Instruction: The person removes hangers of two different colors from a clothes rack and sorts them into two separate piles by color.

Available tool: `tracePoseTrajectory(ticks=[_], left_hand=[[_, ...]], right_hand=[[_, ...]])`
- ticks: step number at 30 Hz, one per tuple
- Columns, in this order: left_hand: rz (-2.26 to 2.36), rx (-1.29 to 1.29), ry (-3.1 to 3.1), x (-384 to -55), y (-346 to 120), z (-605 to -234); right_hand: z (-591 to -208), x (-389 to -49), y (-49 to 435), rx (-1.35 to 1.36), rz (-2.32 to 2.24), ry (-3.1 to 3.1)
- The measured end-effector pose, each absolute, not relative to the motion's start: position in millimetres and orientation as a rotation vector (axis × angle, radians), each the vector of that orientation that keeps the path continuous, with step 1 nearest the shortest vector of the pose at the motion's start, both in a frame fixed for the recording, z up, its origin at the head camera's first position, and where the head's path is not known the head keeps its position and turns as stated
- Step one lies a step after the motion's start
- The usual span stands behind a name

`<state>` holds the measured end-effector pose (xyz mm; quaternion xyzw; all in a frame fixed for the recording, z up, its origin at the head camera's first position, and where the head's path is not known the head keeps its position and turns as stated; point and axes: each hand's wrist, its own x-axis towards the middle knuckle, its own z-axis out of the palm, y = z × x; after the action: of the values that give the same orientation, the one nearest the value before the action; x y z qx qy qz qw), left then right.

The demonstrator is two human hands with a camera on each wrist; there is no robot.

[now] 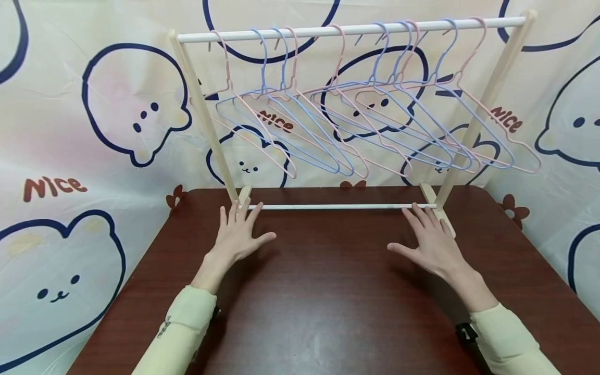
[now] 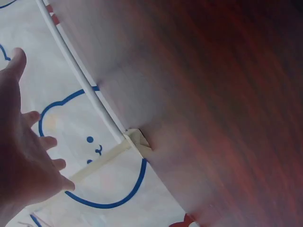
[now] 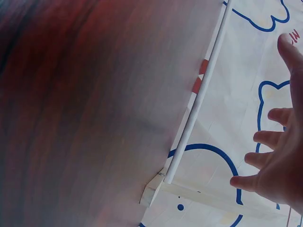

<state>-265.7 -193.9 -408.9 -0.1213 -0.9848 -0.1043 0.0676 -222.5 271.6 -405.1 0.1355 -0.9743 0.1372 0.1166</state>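
Observation:
My left hand (image 1: pixel 239 234) reaches over the table with fingers spread, fingertips overlapping the left foot of a garment rack in the head view. On the other side my right hand (image 1: pixel 431 242) is spread the same way, its fingertips by the right end of the rack's lower white bar (image 1: pixel 337 207). Both hands hold nothing. Along the upper white bar (image 1: pixel 309 32) hang several pink hangers (image 1: pixel 340 52) and blue hangers (image 1: pixel 380 57), all bare. In the wrist views, the left hand (image 2: pixel 28 156) and the right hand (image 3: pixel 279 151) show with fingers apart.
The rack has pale wooden posts, a left post (image 1: pixel 206 120) and a right post (image 1: pixel 487 99), standing at the back of the dark brown table (image 1: pixel 309 302). Behind it hangs a light cloth (image 1: pixel 140 208) printed with cartoon bears. Pale green sleeves (image 1: pixel 180 323) cover both forearms.

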Motion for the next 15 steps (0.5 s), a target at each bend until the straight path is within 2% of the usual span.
tracePoseTrajectory(ticks=[7,15], left_hand=[[-0.469,-0.323,-2.83,-278.6,-205.9,-405.5],[-0.804,-0.142,-2.643,-293.4,-219.4,-399.0]], right_hand=[[-401.6,-223.0,275.0,0.422,0.462,-2.615],[-394.6,-220.6,278.2,0.402,0.559,-2.427]])
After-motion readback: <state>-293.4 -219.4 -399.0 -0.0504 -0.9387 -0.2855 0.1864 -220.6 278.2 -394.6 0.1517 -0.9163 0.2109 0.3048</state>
